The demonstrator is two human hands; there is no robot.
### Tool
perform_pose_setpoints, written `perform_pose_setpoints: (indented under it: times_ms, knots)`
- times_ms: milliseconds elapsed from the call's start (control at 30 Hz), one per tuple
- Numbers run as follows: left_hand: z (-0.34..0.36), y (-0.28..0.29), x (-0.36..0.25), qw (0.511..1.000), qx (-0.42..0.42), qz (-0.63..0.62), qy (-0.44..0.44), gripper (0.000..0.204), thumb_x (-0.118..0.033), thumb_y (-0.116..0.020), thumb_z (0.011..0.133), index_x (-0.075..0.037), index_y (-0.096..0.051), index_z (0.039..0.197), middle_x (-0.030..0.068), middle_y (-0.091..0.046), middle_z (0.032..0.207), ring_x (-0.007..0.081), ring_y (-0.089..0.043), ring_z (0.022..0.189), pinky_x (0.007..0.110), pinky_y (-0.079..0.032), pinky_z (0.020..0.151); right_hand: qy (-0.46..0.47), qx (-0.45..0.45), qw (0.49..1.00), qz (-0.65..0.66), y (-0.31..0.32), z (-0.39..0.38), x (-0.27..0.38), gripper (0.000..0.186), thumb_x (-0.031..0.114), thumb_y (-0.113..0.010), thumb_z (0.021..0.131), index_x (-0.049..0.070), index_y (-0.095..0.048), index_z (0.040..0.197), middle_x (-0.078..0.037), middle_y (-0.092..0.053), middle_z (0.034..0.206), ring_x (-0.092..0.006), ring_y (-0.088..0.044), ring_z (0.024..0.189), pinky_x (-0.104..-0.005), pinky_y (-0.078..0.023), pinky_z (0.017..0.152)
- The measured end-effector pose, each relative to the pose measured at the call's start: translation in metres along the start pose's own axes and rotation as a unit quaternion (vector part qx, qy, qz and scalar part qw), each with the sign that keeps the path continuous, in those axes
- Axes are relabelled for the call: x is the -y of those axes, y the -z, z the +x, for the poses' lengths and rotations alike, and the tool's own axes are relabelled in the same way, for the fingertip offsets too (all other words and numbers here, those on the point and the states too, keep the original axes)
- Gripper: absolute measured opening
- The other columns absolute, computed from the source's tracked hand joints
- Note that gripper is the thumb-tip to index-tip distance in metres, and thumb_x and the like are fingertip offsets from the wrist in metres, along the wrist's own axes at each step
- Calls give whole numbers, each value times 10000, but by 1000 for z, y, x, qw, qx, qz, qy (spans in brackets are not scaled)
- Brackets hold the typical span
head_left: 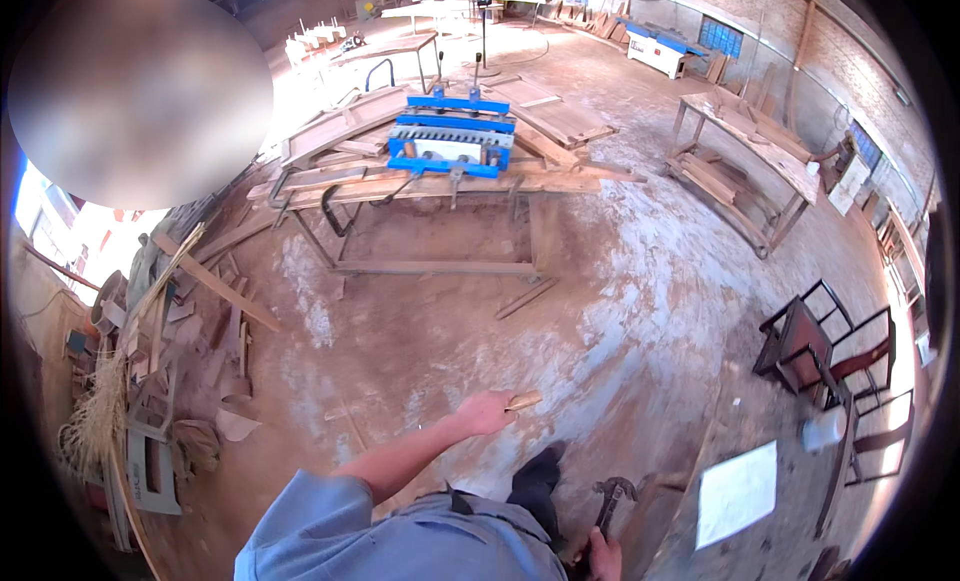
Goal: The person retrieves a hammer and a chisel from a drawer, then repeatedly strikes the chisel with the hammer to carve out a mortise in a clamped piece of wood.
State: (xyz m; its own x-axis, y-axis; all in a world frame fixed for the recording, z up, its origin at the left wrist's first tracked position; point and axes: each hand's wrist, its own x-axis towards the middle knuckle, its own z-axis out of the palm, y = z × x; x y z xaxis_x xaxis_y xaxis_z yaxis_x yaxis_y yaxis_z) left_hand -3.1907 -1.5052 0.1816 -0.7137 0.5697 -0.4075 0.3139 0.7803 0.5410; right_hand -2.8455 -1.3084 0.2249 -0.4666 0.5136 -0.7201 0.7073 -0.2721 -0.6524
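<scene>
My left hand (484, 413) reaches out in front of my body, its fingers closed on a small piece of wood (525, 401) that sticks out to the right. Low at my right side, my right hand (603, 557) grips the handle of a claw hammer (614, 491), whose dark metal head points up and away from me. A grey workbench (715, 421) stands just right of the hammer, with a white sheet of paper (737, 494) on it. Both hands are over the dusty floor, apart from the furniture.
Ahead is a wooden worktable (430, 189) with a blue clamping jig (452, 136), clamps and boards. Scrap wood (225, 291) and a straw broom (95, 421) lie left. Chairs (830, 346) and a white container (823, 430) are at right; a bench with planks (745, 131) stands farther back.
</scene>
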Motion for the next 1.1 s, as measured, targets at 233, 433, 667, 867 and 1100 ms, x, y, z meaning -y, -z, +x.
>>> perform_pose_setpoints:
  times_ms: [233, 433, 667, 867, 1100]
  knots:
    - [164, 72, -98, 999, -7, -11, 42, 358, -344, -628, 860, -111, -659, 1130, 215, -700, 952, 415, -680, 888, 505, -536, 783, 0, 49, 993, 104, 77, 222, 186, 298, 322, -611, 982, 29, -607, 923, -49, -561, 628, -187, -555, 478, -341, -461, 445]
    - [328, 142, -163, 991, -22, -116, 56, 355, -344, -695, 863, -108, -667, 1127, 182, -705, 925, 374, -692, 874, 472, -544, 756, -28, -20, 998, 50, 137, 386, 347, 239, 241, -634, 959, 58, -540, 837, -39, -548, 630, -154, -543, 486, -330, -454, 444]
    - [593, 218, -300, 970, -71, -110, -205, 322, -312, -723, 835, -161, -672, 1116, 133, -683, 880, 355, -674, 808, 443, -540, 688, -101, -37, 994, 15, 195, 540, 479, 250, 255, -650, 938, 43, -568, 835, -53, -552, 642, -190, -559, 513, -352, -470, 472]
    - [796, 276, -402, 943, -62, -59, -322, 364, -340, -740, 824, -211, -669, 1157, 78, -656, 833, 310, -675, 754, 415, -544, 621, -126, -84, 988, -27, 253, 687, 588, 288, 283, -678, 901, 7, -629, 836, -61, -594, 653, -182, -561, 522, -360, -454, 494]
    - [970, 332, -446, 978, -96, -74, -170, 397, -341, -714, 846, -224, -647, 1219, 102, -651, 843, 327, -675, 755, 449, -549, 641, -30, -16, 978, -204, 294, 891, 819, 307, 297, -682, 895, 1, -611, 852, -72, -607, 670, -183, -586, 518, -353, -478, 486]
